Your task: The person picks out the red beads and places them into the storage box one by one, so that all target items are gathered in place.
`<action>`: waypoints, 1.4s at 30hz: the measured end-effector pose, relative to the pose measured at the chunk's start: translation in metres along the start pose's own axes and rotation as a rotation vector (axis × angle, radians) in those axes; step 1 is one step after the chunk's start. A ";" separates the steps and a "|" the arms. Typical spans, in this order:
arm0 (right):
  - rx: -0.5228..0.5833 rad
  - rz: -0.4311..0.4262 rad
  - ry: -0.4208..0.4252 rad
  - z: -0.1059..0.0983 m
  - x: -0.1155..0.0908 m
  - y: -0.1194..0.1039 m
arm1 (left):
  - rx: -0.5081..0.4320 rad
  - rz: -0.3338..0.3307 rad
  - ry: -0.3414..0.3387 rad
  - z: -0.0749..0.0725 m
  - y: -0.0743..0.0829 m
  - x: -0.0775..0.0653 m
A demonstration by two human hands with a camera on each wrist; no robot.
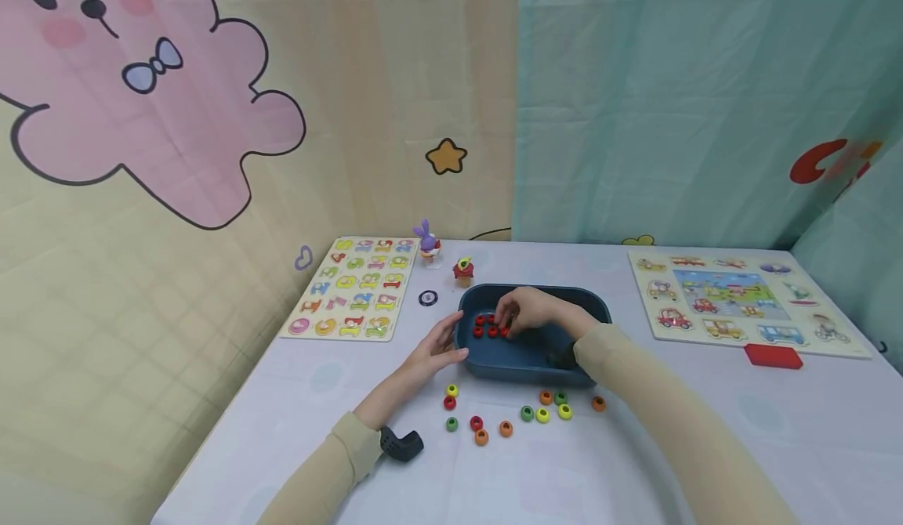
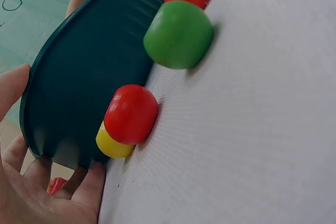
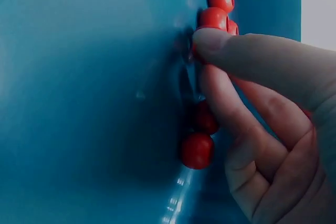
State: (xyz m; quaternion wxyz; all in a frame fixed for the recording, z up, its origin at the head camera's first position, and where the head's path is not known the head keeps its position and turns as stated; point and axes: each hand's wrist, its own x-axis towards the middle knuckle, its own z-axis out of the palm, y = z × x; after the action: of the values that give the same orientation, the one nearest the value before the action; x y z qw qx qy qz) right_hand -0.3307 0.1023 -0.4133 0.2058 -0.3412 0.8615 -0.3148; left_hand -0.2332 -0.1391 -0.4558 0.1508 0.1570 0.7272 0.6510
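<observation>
A dark blue plastic basin stands on the table, with several red beads lined up inside at its left. My right hand reaches into the basin. Its thumb and index finger pinch a red bead, mostly covered by the thumb; other red beads lie beside the fingers. My left hand rests against the basin's left end, fingers spread and fingertips touching the outer wall. Close to that hand, a red bead and a yellow bead lie on the cloth, beside a green bead.
Loose orange, green and yellow beads lie before the basin. A number board stands left, a vehicle puzzle board right, with a red block at its edge. Small figurines and a round disc sit behind.
</observation>
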 end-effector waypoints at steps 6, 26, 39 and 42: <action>-0.037 0.025 0.016 0.003 0.000 -0.004 | -0.004 0.002 -0.006 0.000 -0.001 0.000; 0.079 -0.400 0.149 0.007 -0.067 -0.108 | -0.008 0.015 -0.049 -0.001 0.006 -0.002; 0.052 -0.379 -0.008 0.090 -0.078 -0.080 | 0.014 0.027 -0.021 -0.003 -0.002 0.001; 0.029 -0.354 -0.020 0.100 -0.076 -0.073 | 0.006 0.018 -0.029 -0.002 0.003 0.000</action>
State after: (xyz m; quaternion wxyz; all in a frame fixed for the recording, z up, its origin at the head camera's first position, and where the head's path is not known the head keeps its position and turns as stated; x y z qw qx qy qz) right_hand -0.1884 0.0746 -0.4249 0.1607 -0.4879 0.7811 -0.3550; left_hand -0.2336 -0.1404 -0.4531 0.1548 0.1733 0.7254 0.6479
